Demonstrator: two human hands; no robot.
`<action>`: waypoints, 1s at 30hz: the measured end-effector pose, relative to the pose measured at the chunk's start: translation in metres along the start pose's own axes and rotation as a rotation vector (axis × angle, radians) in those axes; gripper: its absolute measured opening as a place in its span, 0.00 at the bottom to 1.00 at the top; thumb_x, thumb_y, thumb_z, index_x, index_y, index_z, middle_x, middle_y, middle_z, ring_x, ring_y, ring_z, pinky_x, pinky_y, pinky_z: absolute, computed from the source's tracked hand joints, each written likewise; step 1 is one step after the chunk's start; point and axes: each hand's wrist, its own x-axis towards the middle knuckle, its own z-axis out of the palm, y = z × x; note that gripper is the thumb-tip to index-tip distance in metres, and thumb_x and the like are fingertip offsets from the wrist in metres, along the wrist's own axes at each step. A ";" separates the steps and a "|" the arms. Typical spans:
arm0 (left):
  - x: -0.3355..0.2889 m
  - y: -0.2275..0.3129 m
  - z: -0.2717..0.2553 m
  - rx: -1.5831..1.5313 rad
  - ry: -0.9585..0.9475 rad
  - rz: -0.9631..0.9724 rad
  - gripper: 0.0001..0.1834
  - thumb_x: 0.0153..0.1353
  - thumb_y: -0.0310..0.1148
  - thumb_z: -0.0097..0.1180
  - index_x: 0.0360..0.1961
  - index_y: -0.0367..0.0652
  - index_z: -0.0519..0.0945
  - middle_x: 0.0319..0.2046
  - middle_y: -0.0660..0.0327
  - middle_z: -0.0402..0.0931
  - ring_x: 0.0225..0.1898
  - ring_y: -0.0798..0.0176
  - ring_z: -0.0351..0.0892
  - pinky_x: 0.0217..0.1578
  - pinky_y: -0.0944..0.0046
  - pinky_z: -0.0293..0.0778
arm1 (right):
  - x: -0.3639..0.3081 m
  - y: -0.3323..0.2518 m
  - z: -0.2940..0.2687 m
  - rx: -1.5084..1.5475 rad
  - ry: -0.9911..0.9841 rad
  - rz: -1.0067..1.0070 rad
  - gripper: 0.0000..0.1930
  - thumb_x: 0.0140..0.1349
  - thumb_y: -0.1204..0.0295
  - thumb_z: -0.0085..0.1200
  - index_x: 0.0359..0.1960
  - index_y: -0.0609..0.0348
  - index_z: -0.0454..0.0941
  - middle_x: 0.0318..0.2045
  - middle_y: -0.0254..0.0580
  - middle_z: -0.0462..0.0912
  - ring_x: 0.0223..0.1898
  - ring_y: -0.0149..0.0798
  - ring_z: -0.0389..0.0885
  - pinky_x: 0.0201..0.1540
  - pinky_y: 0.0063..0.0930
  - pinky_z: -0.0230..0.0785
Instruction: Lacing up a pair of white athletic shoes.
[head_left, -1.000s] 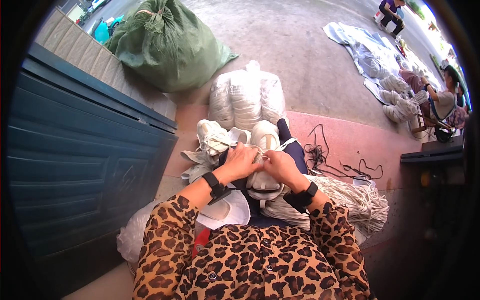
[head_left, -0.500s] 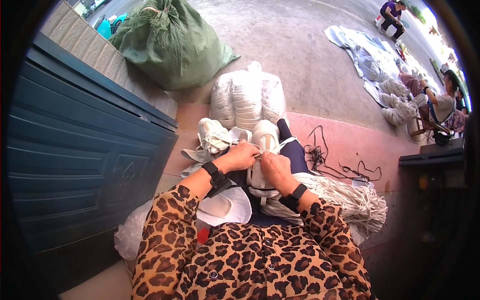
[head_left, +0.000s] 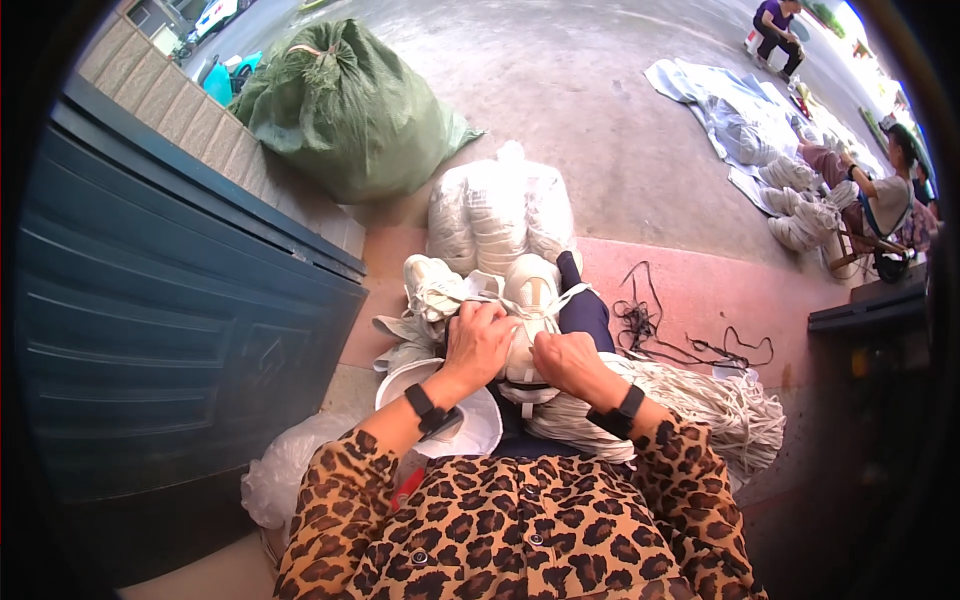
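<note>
A white and beige shoe [head_left: 531, 285] rests on my lap, toe pointing away, with a pale shoelace [head_left: 568, 296] threaded across its front and one end trailing right. Against the shoe's left side, my left hand [head_left: 480, 345] is closed with bent fingers, its thumb by the lacing. My right hand [head_left: 575, 362] is pinched at the shoe's right side, near its opening; what its fingertips hold is hidden. Another pale shoe with bundled laces [head_left: 434, 288] lies just beyond my left hand. A thick bundle of off-white laces [head_left: 690, 400] spreads to the right of my lap.
Clear-wrapped white bundles [head_left: 500, 215] stand ahead, with a large green sack [head_left: 350, 115] behind. A blue door [head_left: 170, 330] borders the left. Black laces [head_left: 650, 320] lie on the pink floor. A white bowl-shaped item [head_left: 480, 425] sits near my left wrist. Two people sit farther right.
My hands have moved apart from the spot above the shoe where they met, and nearer to me. The left now lies along the shoe's side. My view has shifted slightly.
</note>
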 end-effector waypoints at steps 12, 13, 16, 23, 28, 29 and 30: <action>0.023 0.030 0.004 -0.170 -0.182 0.210 0.03 0.48 0.27 0.53 0.25 0.44 0.78 0.28 0.61 0.72 0.36 0.54 0.67 0.40 0.60 0.65 | -0.014 0.022 0.005 0.936 0.229 0.590 0.12 0.60 0.66 0.47 0.26 0.63 0.72 0.19 0.46 0.74 0.23 0.42 0.73 0.29 0.30 0.65; 0.021 0.044 -0.002 -0.150 -0.299 0.232 0.04 0.48 0.24 0.50 0.24 0.43 0.77 0.27 0.60 0.72 0.36 0.54 0.67 0.41 0.59 0.65 | -0.014 0.024 0.004 1.111 0.293 0.692 0.12 0.61 0.66 0.45 0.26 0.63 0.72 0.21 0.41 0.74 0.24 0.35 0.72 0.28 0.28 0.65; -0.001 0.089 -0.017 -0.619 -0.310 0.393 0.02 0.52 0.27 0.54 0.24 0.40 0.75 0.24 0.58 0.73 0.34 0.54 0.70 0.39 0.60 0.66 | -0.017 0.024 -0.005 1.590 0.187 0.876 0.12 0.63 0.67 0.42 0.27 0.63 0.71 0.25 0.31 0.73 0.27 0.27 0.70 0.29 0.26 0.65; 0.023 0.051 -0.017 -0.670 -0.172 -0.377 0.09 0.55 0.30 0.54 0.33 0.34 0.78 0.25 0.60 0.76 0.26 0.72 0.72 0.28 0.71 0.68 | -0.011 -0.004 -0.017 1.475 0.265 0.629 0.10 0.59 0.69 0.52 0.36 0.63 0.78 0.29 0.30 0.73 0.31 0.23 0.69 0.36 0.15 0.60; 0.018 0.048 -0.015 -0.482 -0.167 -0.346 0.09 0.55 0.30 0.54 0.31 0.33 0.78 0.22 0.58 0.76 0.26 0.76 0.69 0.27 0.71 0.67 | -0.007 -0.010 -0.018 1.384 0.222 0.604 0.11 0.61 0.71 0.49 0.41 0.65 0.77 0.31 0.29 0.74 0.35 0.21 0.68 0.39 0.16 0.59; 0.018 0.049 -0.017 -0.495 -0.177 -0.363 0.09 0.55 0.30 0.54 0.31 0.33 0.78 0.22 0.58 0.76 0.26 0.76 0.69 0.27 0.71 0.67 | -0.006 -0.011 -0.018 1.387 0.237 0.582 0.11 0.60 0.70 0.50 0.40 0.64 0.78 0.29 0.30 0.73 0.32 0.22 0.68 0.36 0.16 0.60; 0.018 0.050 -0.018 -0.525 -0.197 -0.397 0.10 0.54 0.30 0.54 0.32 0.33 0.78 0.22 0.58 0.76 0.26 0.76 0.70 0.26 0.71 0.67 | -0.005 -0.012 -0.018 1.390 0.253 0.560 0.10 0.59 0.70 0.51 0.38 0.62 0.79 0.27 0.31 0.72 0.30 0.23 0.67 0.33 0.16 0.60</action>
